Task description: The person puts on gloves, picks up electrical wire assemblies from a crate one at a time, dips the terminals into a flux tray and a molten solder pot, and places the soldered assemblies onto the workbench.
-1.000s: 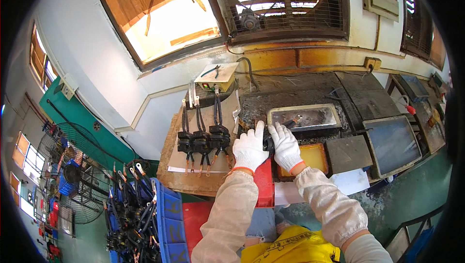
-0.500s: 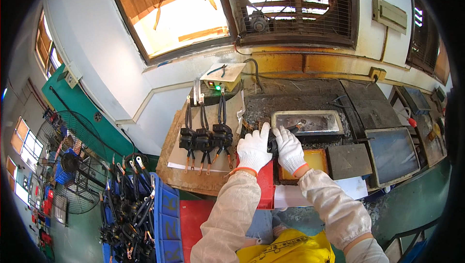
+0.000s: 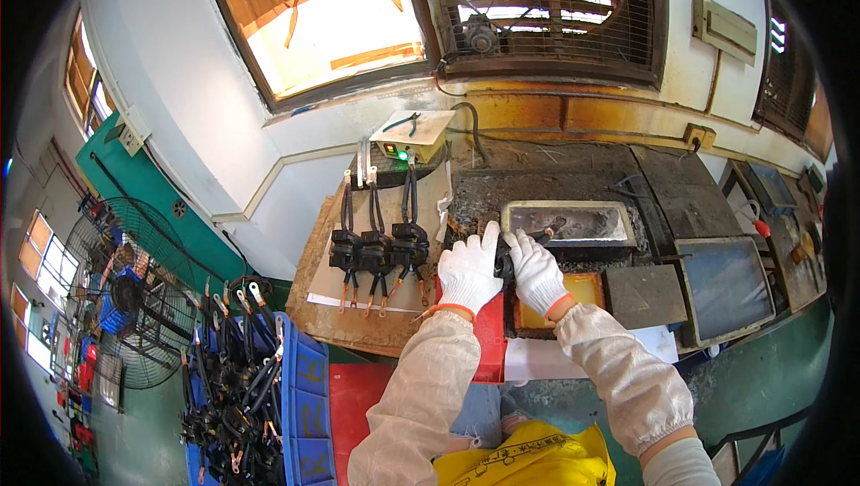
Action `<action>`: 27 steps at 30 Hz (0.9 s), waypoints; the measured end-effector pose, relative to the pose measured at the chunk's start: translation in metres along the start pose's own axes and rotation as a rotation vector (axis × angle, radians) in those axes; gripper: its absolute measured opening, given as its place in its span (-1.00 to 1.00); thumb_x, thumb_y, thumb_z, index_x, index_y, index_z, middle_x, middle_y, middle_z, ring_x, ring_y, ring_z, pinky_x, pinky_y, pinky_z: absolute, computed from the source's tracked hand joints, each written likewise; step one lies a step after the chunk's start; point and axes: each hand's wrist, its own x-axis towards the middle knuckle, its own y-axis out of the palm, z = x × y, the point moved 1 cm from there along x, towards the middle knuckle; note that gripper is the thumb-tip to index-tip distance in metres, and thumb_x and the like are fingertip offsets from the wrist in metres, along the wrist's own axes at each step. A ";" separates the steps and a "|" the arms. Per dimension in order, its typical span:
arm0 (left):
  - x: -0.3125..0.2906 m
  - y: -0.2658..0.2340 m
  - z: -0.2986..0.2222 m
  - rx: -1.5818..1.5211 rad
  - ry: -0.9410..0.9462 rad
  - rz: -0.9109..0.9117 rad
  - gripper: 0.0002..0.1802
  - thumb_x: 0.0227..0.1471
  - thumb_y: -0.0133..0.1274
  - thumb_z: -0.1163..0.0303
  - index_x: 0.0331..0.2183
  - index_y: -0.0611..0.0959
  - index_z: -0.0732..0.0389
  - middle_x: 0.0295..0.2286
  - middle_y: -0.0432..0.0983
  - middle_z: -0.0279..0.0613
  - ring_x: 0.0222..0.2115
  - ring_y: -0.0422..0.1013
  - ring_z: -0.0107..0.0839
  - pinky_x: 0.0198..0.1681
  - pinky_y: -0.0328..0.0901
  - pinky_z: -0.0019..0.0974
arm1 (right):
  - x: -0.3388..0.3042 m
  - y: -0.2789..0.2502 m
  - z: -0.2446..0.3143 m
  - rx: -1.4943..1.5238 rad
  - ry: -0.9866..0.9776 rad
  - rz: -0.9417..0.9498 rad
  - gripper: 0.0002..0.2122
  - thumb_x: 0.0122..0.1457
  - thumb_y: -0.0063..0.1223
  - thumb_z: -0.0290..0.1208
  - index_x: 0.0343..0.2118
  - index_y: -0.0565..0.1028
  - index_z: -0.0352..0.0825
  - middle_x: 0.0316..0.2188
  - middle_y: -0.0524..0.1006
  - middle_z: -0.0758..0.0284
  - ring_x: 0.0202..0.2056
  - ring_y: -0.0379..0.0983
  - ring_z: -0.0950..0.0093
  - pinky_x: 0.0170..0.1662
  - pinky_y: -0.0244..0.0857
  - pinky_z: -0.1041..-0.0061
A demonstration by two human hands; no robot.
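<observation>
A grimy bench (image 3: 564, 157) runs below a window (image 3: 345, 25) at 11 o'clock. Dark writing marks the blue bin (image 3: 312, 405) at 8 and the yellow cloth (image 3: 551, 459) at 6. At the dial's centre, the left hand (image 3: 468, 275) and right hand (image 3: 539, 276) clasp a black part (image 3: 504, 266) between them, fingers (image 3: 488, 237) pressed against its 9 and 3 o'clock sides, partly hidden.

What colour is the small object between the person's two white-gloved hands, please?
The small object looks black where it shows, best seen in the head view.
</observation>
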 end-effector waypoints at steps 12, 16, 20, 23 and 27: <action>0.001 0.005 0.000 0.013 0.017 -0.044 0.13 -0.22 0.36 0.06 0.30 0.11 0.02 -0.11 0.49 -0.06 -0.11 0.48 -0.09 -0.08 0.41 -0.02 | 0.002 -0.005 -0.003 0.031 -0.025 0.029 -0.46 0.13 -0.10 -0.48 0.24 0.24 -0.36 0.20 0.31 -0.09 0.15 0.36 0.04 0.17 0.29 0.19; 0.001 0.006 0.000 0.010 0.014 -0.043 0.14 -0.22 0.36 0.05 0.30 0.10 0.02 -0.11 0.49 -0.06 -0.11 0.49 -0.10 -0.09 0.40 -0.02 | 0.002 -0.009 -0.003 0.065 -0.017 0.065 -0.40 0.07 -0.04 -0.51 0.25 0.22 -0.37 0.22 0.29 -0.10 0.18 0.33 0.03 0.19 0.27 0.20; 0.000 0.002 -0.003 0.011 0.005 -0.032 0.13 -0.21 0.35 0.05 0.31 0.10 0.02 -0.10 0.50 -0.06 -0.11 0.49 -0.10 -0.09 0.40 -0.02 | 0.002 -0.008 -0.003 0.061 -0.009 0.079 -0.37 0.04 0.00 -0.52 0.26 0.21 -0.38 0.22 0.28 -0.10 0.18 0.32 0.03 0.20 0.25 0.20; -0.001 0.001 -0.003 0.015 -0.003 -0.026 0.12 -0.20 0.35 0.06 0.30 0.11 0.02 -0.10 0.50 -0.06 -0.10 0.48 -0.10 -0.08 0.41 -0.02 | 0.002 -0.010 0.000 0.068 -0.012 0.080 -0.34 0.01 0.03 -0.51 0.26 0.20 -0.38 0.23 0.27 -0.09 0.19 0.31 0.04 0.20 0.25 0.21; -0.001 0.002 0.000 -0.008 -0.005 -0.035 0.09 -0.21 0.35 0.09 0.29 0.14 0.03 -0.09 0.50 -0.05 -0.09 0.48 -0.08 -0.07 0.41 -0.01 | 0.003 -0.019 0.006 0.032 0.016 0.127 -0.31 -0.01 0.05 -0.50 0.27 0.19 -0.38 0.24 0.26 -0.08 0.20 0.30 0.07 0.20 0.25 0.23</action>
